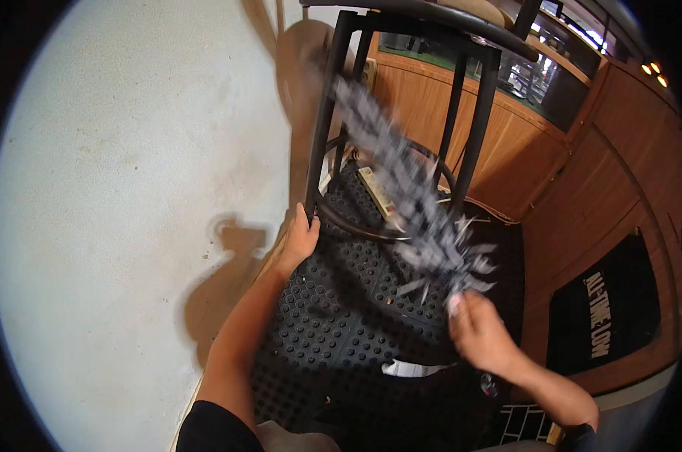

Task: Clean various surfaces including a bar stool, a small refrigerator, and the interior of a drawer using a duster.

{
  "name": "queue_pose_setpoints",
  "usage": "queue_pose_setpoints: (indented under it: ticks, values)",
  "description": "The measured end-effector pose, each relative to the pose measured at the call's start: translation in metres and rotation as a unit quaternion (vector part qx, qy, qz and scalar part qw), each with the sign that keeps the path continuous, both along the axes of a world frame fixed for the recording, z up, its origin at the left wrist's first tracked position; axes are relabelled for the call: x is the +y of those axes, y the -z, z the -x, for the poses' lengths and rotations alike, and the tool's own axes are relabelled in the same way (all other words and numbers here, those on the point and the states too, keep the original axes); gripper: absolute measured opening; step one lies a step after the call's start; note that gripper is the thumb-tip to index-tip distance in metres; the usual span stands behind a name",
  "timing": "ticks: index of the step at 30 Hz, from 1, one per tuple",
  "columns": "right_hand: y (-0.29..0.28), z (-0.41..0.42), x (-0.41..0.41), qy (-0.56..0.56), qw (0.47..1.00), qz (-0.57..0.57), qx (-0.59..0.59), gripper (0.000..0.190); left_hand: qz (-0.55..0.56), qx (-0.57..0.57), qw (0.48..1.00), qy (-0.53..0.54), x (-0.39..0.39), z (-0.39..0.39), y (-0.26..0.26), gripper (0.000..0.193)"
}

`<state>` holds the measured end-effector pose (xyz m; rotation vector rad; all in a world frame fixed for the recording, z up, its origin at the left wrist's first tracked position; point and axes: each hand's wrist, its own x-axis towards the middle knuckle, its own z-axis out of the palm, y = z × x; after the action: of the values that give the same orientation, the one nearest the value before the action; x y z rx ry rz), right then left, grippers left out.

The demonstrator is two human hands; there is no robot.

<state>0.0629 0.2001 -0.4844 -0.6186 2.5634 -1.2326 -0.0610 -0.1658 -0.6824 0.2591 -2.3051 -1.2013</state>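
My left hand grips the lower part of a leg of a black metal-framed stool. The stool has a round foot ring and a tan seat, only partly in view at the top. In my right hand is the handle end of a duster with grey and black strips. Motion blurs the duster as it stretches up and left, across the front of the stool towards its left leg. Whether its tip touches that leg cannot be made out.
A power strip lies beneath the stool on a black studded rubber mat. A white scrap lies nearer me. At left rises a pale wall; behind stands a wooden cabinet with glass above. A lettered black cloth hangs at right.
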Motion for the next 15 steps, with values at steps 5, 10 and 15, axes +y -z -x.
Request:
queue_pose_setpoints:
  ticks: [5, 10, 15]
  values:
    - [0.002, -0.005, 0.001, -0.036, 0.974, -0.112, -0.196, 0.044, 0.025, 0.029, 0.999, 0.020, 0.001, 0.002, 0.002, 0.047]
    - [-0.059, 0.002, -0.001, 0.035, 0.994, 0.016, -0.101, 0.045, 0.000, 0.005, 1.000, 0.008, -0.003, -0.006, -0.003, 0.031]
    - [0.008, 0.002, 0.018, -0.006, 0.998, 0.024, -0.052, 0.042, -0.010, 0.021, 1.000, 0.020, 0.006, 0.001, -0.008, 0.028]
